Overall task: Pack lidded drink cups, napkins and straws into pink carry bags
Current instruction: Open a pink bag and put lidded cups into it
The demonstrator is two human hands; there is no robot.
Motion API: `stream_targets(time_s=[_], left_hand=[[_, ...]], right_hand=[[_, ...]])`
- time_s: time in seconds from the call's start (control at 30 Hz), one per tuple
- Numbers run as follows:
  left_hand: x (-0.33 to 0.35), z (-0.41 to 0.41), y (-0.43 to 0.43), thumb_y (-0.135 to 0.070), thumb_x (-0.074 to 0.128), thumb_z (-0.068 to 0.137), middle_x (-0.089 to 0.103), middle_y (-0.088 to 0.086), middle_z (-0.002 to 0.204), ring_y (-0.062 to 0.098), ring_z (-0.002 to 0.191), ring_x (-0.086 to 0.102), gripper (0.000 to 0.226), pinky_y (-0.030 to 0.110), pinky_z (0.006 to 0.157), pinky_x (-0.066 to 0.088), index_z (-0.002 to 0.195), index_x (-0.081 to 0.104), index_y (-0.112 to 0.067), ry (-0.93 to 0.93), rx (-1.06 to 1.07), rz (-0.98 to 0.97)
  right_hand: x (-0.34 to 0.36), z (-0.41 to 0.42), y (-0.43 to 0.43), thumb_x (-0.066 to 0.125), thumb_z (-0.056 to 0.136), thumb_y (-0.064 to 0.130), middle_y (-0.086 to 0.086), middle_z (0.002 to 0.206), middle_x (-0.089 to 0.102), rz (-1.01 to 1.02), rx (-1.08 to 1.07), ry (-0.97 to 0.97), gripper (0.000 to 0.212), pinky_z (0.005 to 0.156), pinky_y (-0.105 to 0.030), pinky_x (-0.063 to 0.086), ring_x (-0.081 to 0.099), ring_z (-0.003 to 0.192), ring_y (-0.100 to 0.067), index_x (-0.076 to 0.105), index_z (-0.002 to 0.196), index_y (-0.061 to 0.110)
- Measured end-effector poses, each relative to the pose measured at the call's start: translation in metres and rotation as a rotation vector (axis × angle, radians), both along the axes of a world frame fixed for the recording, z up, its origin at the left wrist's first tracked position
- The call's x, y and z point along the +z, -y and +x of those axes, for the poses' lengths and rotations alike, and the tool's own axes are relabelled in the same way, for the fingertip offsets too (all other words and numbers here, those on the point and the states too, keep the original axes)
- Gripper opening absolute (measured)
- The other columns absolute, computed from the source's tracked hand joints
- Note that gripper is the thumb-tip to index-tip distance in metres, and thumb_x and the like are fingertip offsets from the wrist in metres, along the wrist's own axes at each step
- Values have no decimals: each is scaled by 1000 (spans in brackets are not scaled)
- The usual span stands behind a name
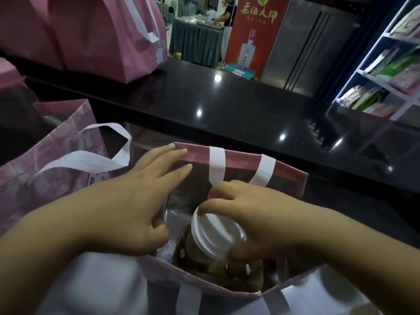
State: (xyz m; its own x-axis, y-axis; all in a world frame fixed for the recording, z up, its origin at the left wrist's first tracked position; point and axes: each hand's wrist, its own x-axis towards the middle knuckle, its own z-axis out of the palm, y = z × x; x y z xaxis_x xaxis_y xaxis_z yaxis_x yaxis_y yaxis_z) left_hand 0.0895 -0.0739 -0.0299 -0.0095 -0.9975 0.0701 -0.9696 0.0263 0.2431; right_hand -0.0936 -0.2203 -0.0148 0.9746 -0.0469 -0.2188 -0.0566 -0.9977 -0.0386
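An open pink carry bag (pixel 288 172) with white handles stands in front of me on the black counter. My right hand (pixel 256 208) grips a white-lidded drink cup (pixel 216 235) by its lid rim, inside the bag's mouth and tilted. My left hand (pixel 136 201) holds the bag's left side, fingers spread across the rim and thumb inside. A brownish item lies at the bag's bottom, too dim to identify. No napkins or straws are visible.
A second pink bag (pixel 56 153) with a white handle stands at my left. More pink bags (pixel 95 35) sit on the raised black counter (pixel 227 105) behind. Lit shelves (pixel 391 64) stand at right. A person works at a draped table (pixel 195 42) far back.
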Motion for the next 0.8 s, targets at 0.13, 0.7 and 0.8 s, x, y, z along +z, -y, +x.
stream_targets(time_s=[0.13, 0.7, 0.8], left_hand=[[-3, 0, 2, -51, 19, 56, -27, -21, 147, -6, 128, -35, 97, 12, 104, -1, 146, -6, -27, -30, 0, -19], [-3, -1, 7, -47, 25, 60, 22, -14, 146, -9, 132, 10, 86, 3, 96, 12, 142, 30, -22, -122, 22, -215], [4, -1, 7, -44, 34, 63, 47, -4, 130, 3, 121, 33, 73, 19, 93, 29, 128, 52, -14, -58, 8, -243]], right_hand=[[-12, 10, -2, 74, 71, 45, 6, 128, 35, -37, 35, -73, 77, 76, -33, 49, 38, 110, -15, 28, 132, 39], [-39, 26, -7, 71, 79, 28, -5, 142, 32, -80, 96, -177, 72, 82, -35, 42, 42, 119, -27, 35, 141, 26], [-16, 20, -9, 69, 81, 20, -1, 139, 44, 15, 32, -78, 59, 90, -36, 46, 48, 119, -22, 45, 136, 24]])
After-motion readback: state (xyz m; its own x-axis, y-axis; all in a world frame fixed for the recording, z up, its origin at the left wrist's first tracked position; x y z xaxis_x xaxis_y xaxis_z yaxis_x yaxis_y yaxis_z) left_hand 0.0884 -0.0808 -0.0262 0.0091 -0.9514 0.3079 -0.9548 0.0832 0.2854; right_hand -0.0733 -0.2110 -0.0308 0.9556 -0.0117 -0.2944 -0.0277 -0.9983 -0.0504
